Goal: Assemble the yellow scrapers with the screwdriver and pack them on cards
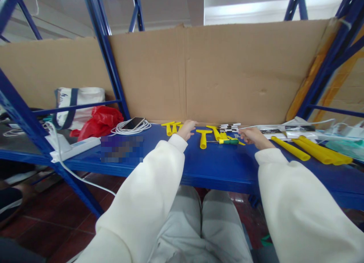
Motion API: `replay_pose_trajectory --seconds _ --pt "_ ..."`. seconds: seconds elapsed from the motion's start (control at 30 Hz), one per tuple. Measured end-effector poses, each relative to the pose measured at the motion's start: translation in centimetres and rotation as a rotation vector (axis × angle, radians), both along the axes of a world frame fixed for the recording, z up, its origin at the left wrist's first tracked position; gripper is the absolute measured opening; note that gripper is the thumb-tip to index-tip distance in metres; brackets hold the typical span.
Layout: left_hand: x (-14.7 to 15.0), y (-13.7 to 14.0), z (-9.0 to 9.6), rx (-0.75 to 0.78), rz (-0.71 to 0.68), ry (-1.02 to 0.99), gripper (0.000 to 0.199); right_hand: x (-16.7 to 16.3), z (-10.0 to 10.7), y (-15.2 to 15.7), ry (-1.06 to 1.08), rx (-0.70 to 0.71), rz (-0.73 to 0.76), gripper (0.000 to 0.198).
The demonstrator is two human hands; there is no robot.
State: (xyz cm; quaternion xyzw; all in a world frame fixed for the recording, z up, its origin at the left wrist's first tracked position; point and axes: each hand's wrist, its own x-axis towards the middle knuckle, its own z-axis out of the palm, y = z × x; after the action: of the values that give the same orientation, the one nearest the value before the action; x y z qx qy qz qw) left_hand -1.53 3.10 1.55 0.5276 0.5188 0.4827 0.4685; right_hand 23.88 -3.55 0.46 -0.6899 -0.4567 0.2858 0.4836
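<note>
My left hand (186,130) reaches over the blue shelf top between yellow T-shaped plastic handles (168,128) and another yellow T-shaped handle (203,139). Its fingers point right, with the thumb apart from them and nothing visible between. Further right, my right hand (254,137) has its fingers curled and pressed together; whatever they pinch is too small to make out. Near its fingertips lie small metal pieces (236,135) and a screwdriver with a green and yellow handle (229,141). Behind these sits a stack of black-and-white strips (229,127).
Yellow tubes (291,148) lie at the right, before clear plastic packets (300,132). To the left are a phone (134,123) on a coiled white cable (122,128), a power strip (78,148) and a red bag (99,122). Cardboard (227,73) walls the back; blue posts (109,54) flank it.
</note>
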Motion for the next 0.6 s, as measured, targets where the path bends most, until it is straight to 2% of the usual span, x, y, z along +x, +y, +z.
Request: replay_pose_trajectory --seconds 0.1,0.23,0.4,0.53,0.6 --pt "-0.4 -0.7 -0.7 -0.042 -0.046 -0.054 0.018 0.4 0.2 0.0 0.01 0.052 0.023 0.021" --pt "-0.7 -0.9 -1.6 -0.076 0.024 -0.122 0.013 1.6 0.5 1.0 -0.067 -0.011 0.036 0.023" --pt "-0.8 -1.0 -2.2 -0.026 0.193 -0.129 0.027 3.2 1.3 3.4 -0.297 -0.043 -0.069 0.018" --pt "-0.5 -1.0 -2.6 0.034 0.233 -0.008 0.044 4.5 0.9 6.6 -0.462 -0.045 -0.078 0.01" --pt "-0.2 -0.9 -3.1 0.08 0.237 0.085 0.048 5.2 0.3 8.4 -0.479 0.02 -0.111 0.009"
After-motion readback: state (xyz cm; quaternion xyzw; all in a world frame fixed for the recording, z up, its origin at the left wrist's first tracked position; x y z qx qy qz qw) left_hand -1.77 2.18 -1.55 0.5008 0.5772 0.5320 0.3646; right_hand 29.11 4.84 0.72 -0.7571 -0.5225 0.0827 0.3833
